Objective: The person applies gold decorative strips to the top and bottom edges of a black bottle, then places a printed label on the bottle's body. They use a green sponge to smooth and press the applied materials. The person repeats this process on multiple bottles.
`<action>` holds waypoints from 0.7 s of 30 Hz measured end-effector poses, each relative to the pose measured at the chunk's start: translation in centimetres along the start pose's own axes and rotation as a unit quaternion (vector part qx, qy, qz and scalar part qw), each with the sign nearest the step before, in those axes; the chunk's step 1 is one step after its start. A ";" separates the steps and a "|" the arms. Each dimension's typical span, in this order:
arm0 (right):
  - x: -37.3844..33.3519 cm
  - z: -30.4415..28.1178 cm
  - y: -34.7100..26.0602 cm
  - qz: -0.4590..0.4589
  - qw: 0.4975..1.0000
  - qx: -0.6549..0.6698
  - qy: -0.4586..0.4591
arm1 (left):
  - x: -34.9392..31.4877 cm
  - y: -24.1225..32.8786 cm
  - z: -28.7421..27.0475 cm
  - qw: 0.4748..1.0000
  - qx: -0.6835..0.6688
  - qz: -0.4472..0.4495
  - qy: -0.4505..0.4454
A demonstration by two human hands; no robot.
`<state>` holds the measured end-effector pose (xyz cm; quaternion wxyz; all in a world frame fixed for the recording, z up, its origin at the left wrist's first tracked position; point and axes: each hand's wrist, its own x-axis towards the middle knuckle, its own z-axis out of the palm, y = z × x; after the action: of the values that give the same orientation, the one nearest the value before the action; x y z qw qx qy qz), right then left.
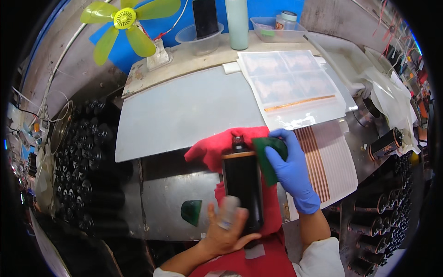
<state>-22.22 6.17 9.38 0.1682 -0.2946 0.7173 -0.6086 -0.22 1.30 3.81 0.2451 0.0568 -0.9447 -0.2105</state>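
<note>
Black bottle [242,189] lies on red cloth [207,148]. Your right hand [290,168] grips a green scraper [265,167]; your left hand [225,233] is blurred, its grip unclear.

Two hands [222,234] [295,173], two green scrapers [262,157] [191,212], one red cloth [207,150], one fan [124,18] and many black bottles [242,184] (too crowded to count) are showing.
</note>
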 end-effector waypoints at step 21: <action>0.0 0.2 0.8 0.011 1.000 0.011 -0.020 | 0.7 -0.5 1.4 0.996 -0.071 -0.039 -0.031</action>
<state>-22.24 6.05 8.56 0.1924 -0.2973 0.7102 -0.6084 -1.52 1.23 2.75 0.2104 0.0690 -0.9316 -0.2884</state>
